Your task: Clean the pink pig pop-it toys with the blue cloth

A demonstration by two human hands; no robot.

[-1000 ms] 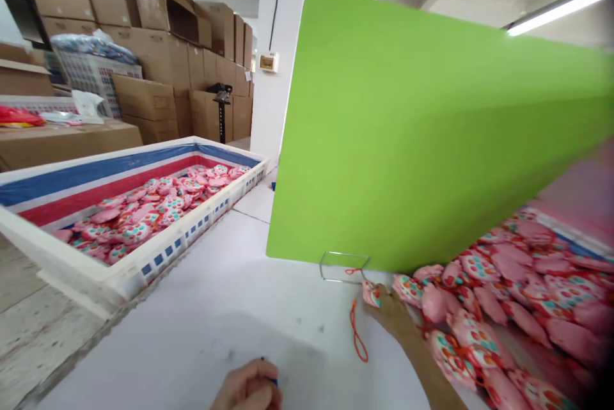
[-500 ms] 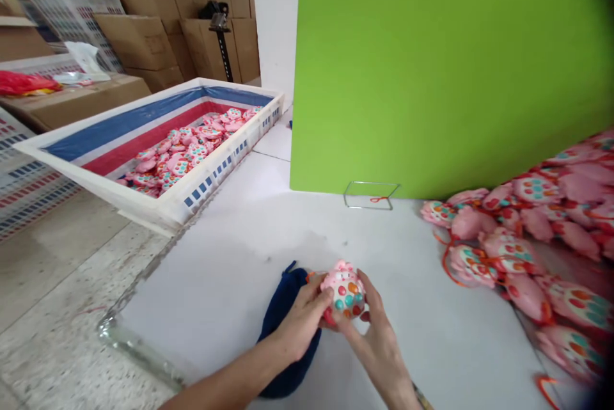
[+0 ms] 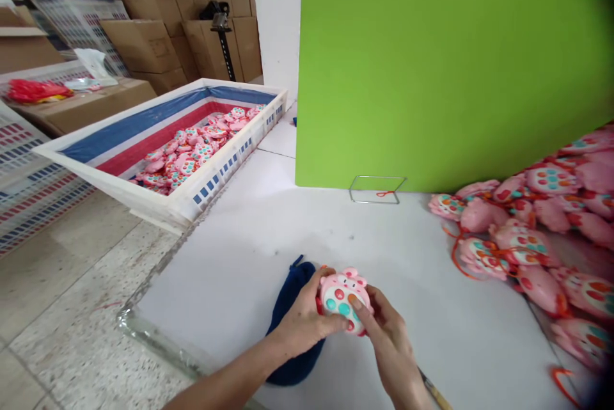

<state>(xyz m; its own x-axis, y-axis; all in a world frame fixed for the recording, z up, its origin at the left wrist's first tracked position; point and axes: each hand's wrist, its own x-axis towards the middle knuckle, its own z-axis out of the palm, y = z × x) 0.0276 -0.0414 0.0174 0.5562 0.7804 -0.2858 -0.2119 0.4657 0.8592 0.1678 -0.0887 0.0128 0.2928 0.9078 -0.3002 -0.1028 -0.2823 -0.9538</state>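
Note:
A pink rabbit-faced toy (image 3: 344,283) with red, orange and teal round buttons on a white front is held between my two hands, face up. My left hand (image 3: 307,314) wraps its left side, the thumb lying across the lower front. On the right, my right hand (image 3: 384,333) grips the other side, its thumb on an orange button near the middle. Beneath my left hand and forearm lies a dark blue cloth pad (image 3: 292,295) on the white table (image 3: 230,282). A thin tool with a yellowish handle (image 3: 437,395) lies beside my right wrist.
At right is a heap of similar pink toys (image 3: 542,250) with orange cords. A white crate (image 3: 185,202) of more toys stands at left. A green panel (image 3: 407,77) rises behind, with a wire frame (image 3: 377,201) at its foot. Cardboard boxes (image 3: 139,45) are stacked beyond.
The toy has turned in my hands, its button side showing more fully. My right thumb has moved up onto the buttons. The camera view has shifted slightly.

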